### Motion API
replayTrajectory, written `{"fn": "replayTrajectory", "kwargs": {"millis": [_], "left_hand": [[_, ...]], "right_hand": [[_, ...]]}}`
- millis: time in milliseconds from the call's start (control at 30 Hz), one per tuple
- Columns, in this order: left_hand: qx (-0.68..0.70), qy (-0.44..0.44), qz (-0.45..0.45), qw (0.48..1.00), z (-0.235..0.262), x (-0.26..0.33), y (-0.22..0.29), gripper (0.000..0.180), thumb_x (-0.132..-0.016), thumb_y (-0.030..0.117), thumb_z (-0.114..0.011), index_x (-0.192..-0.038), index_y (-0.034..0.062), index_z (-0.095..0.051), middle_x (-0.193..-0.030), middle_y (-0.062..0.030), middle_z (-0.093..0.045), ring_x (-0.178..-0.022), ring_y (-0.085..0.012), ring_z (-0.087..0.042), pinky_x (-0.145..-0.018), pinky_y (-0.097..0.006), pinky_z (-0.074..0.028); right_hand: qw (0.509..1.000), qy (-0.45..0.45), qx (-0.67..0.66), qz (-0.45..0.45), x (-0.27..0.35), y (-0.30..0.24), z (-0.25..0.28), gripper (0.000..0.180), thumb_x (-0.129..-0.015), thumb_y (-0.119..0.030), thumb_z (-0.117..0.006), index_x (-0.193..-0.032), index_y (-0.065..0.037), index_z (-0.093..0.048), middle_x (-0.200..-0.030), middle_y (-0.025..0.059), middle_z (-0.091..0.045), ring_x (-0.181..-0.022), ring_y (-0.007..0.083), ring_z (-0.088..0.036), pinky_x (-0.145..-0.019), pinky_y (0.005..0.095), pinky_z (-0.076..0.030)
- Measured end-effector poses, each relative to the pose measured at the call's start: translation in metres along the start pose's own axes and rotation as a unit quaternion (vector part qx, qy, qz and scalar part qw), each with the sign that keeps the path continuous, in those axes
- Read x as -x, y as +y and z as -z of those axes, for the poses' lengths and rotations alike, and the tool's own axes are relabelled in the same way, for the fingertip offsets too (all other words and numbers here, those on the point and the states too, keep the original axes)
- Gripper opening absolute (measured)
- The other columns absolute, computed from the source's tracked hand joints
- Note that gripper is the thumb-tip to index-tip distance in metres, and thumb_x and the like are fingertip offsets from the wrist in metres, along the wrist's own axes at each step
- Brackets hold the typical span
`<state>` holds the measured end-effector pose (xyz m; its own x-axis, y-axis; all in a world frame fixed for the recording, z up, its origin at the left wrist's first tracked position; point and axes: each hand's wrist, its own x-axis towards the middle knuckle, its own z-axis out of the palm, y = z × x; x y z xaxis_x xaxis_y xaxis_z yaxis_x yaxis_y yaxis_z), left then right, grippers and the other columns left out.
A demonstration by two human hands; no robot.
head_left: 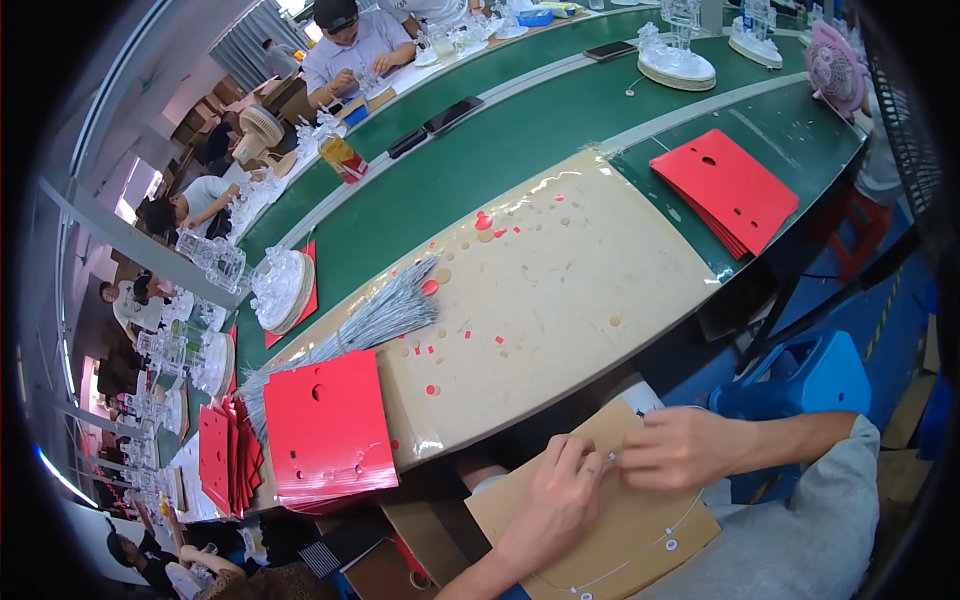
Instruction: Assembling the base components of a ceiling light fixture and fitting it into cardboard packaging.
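Observation:
A brown cardboard sheet [650, 560] lies tilted across my lap. My left hand [562, 492] rests on it with its fingertips pinched together. Close to its right, my right hand [682, 450] is also closed, its fingers bent toward the left ones. Between the fingertips shows a small whitish bead [612, 457], with a bit of thin wire; the fingers partly hide it. More of the thin pale wire [690, 516] curves over the lower part of the sheet. Small round white pieces [671, 545] sit along that wire.
Red sheets with holes [330, 425] are stacked at the table's near left; another red stack [728, 190] lies far right. A bundle of grey wire ties [385, 310] rests on the cardboard-covered table [560, 290]. A blue stool [800, 375] stands at right. Other people work beyond the green belt.

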<state>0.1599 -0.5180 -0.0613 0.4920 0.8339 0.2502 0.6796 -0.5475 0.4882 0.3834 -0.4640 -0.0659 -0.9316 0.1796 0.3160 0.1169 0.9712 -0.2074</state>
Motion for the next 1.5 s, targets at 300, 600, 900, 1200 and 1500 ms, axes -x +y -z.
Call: {"fn": "replayTrajectory", "kwargs": {"millis": [300, 600, 900, 1200, 1500], "left_hand": [[-0.002, -0.044, -0.032, 0.998, -0.004, -0.005, -0.006, 0.018, -0.081, 0.004, -0.066, -0.095, -0.0043, -0.059, -0.100, -0.0167, -0.053, -0.104, -0.0324, -0.054, -0.085, -0.039, -0.051], [-0.092, -0.103, -0.048, 0.989, -0.001, -0.004, -0.014, 0.023, -0.076, 0.010, -0.066, -0.094, -0.0035, -0.061, -0.098, -0.0160, -0.052, -0.103, -0.0313, -0.051, -0.089, -0.036, -0.047], [-0.046, -0.083, -0.056, 0.994, 0.005, -0.001, -0.018, 0.012, -0.086, 0.003, -0.069, -0.088, -0.0050, -0.060, -0.097, -0.0170, -0.055, -0.106, -0.0345, -0.055, -0.088, -0.039, -0.051], [0.027, 0.002, 0.015, 1.000, 0.019, 0.042, -0.022, 0.015, -0.081, 0.001, -0.076, -0.084, -0.0038, -0.061, -0.109, -0.0174, -0.062, -0.114, -0.0355, -0.063, -0.101, -0.051, -0.050], [0.157, 0.051, 0.079, 0.983, 0.019, 0.070, -0.040, 0.007, -0.077, -0.003, -0.074, -0.080, -0.0041, -0.068, -0.110, -0.0146, -0.069, -0.119, -0.0352, -0.065, -0.106, -0.052, -0.047]], "right_hand": [[0.997, -0.004, -0.081, -0.015, 0.002, -0.018, -0.017, 0.012, -0.086, -0.012, -0.069, -0.094, -0.002, -0.068, -0.100, 0.0084, -0.065, -0.099, 0.0205, -0.066, -0.074, 0.0278, -0.059], [0.995, 0.046, -0.081, -0.037, 0.001, -0.028, -0.016, 0.025, -0.090, -0.014, -0.067, -0.111, -0.002, -0.072, -0.111, 0.0103, -0.070, -0.107, 0.0194, -0.069, -0.078, 0.0264, -0.061], [0.994, 0.031, -0.081, -0.072, 0.009, -0.034, -0.025, 0.026, -0.093, -0.018, -0.071, -0.116, -0.007, -0.075, -0.117, 0.0065, -0.074, -0.113, 0.0181, -0.069, -0.084, 0.0290, -0.061], [0.999, 0.011, -0.028, -0.031, 0.015, -0.030, -0.022, 0.024, -0.096, -0.019, -0.068, -0.116, -0.008, -0.075, -0.116, 0.0066, -0.075, -0.113, 0.0188, -0.070, -0.078, 0.0251, -0.060], [1.000, 0.026, -0.006, 0.005, 0.012, -0.027, -0.028, 0.022, -0.097, -0.020, -0.068, -0.114, -0.009, -0.076, -0.110, 0.0065, -0.076, -0.107, 0.0181, -0.072, -0.079, 0.0259, -0.060]]}}
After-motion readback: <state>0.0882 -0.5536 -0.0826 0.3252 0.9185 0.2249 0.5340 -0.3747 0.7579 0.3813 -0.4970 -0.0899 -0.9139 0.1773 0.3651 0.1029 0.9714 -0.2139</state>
